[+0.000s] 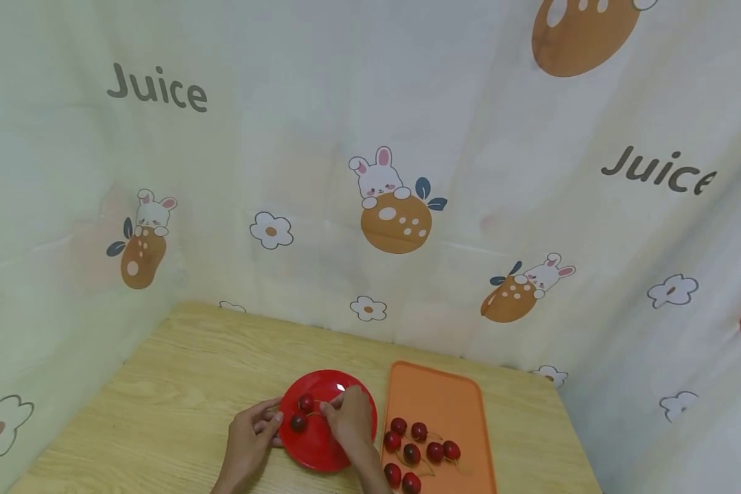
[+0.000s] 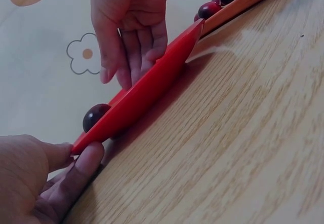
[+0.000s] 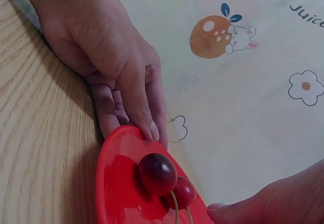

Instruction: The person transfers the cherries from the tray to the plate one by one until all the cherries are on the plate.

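Note:
A red plate (image 1: 330, 446) lies on the wooden table (image 1: 179, 398) with two dark red cherries (image 1: 305, 402) on it, their stems trailing right. My left hand (image 1: 270, 423) holds the plate's left rim, thumb on top of the rim (image 3: 152, 130) and fingers beside it on the table. My right hand (image 1: 335, 410) hovers over the plate with relaxed, straight fingers (image 2: 132, 64) that reach down to its surface and hold nothing. In the left wrist view the plate (image 2: 152, 84) shows edge-on, one cherry (image 2: 95, 116) behind its rim. The right wrist view shows both cherries (image 3: 158, 173) close up.
An orange tray (image 1: 451, 394) lies right of the plate, almost touching it, with several cherries (image 1: 420, 446) in its near half. A printed curtain (image 1: 395, 206) closes off the back and both sides of the table. Bare wood lies left of the plate.

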`<state>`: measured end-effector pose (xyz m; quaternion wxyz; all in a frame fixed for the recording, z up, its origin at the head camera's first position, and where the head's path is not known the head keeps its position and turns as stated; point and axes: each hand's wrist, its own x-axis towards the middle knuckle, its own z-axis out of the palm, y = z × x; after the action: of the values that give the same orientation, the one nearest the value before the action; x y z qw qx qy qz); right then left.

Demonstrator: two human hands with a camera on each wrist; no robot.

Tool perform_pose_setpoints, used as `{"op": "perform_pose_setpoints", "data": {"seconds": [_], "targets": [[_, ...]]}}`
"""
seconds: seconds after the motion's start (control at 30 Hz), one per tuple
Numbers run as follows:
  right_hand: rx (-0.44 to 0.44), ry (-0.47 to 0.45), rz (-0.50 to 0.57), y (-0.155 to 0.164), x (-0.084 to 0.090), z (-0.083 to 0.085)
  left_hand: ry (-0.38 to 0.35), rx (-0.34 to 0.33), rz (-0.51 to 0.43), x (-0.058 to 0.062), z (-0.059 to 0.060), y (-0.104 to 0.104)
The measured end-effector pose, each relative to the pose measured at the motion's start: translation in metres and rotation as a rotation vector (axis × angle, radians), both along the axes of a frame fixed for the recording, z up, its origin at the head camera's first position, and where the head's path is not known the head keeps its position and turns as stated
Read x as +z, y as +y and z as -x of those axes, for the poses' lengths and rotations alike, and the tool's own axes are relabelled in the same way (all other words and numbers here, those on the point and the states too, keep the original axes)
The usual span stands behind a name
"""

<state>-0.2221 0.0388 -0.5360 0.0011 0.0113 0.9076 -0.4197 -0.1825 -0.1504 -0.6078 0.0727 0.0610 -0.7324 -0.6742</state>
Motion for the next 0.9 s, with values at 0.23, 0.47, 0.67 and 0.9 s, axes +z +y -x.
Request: {"op": "perform_pose_setpoints", "data": {"seconds": [0.23, 0.47, 0.67, 0.9], "targets": [[-0.004, 0.077, 0.018, 0.014, -0.023, 0.012, -0.007, -0.002, -0.002, -0.001, 0.0, 0.002], [0.012, 0.007, 0.133, 0.029, 0.004, 0.001, 0.012, 0.002, 0.009, 0.0, 0.0, 0.002], [-0.009, 0.015, 0.291, 0.047, 0.011, -0.005, 0.005, 0.004, 0.014, 0.001, -0.001, 0.001], [-0.055, 0.032, 0.298, 0.067, 0.016, -0.012, -0.032, 0.01, 0.035, 0.002, -0.002, 0.003]]}}
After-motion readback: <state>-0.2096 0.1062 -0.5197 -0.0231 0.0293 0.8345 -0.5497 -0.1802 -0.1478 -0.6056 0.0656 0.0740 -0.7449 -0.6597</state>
